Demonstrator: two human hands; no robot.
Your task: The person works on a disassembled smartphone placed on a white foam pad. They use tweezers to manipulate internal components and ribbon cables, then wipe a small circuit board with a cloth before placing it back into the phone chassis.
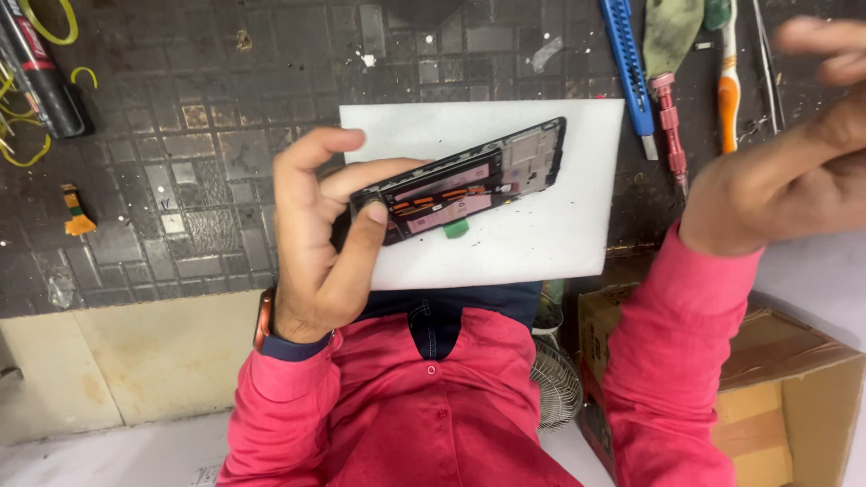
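My left hand [320, 230] grips one end of an opened phone body [469, 180], black-framed with orange and pink parts showing inside. The phone is tilted and held just above a white sheet [541, 239] on the dark gridded work mat [180, 180]. A small green piece [456, 229] lies on the sheet under the phone. My right hand [794, 153] is raised at the right edge, fingers loosely spread and blurred, holding nothing and apart from the phone.
A blue utility knife [630, 68], a red screwdriver [669, 117], an orange-handled tool [727, 90] and tweezers [767, 63] lie at the mat's upper right. A black tube [41, 77] and yellow rubber bands [45, 22] sit upper left. A cardboard box [794, 397] stands below right.
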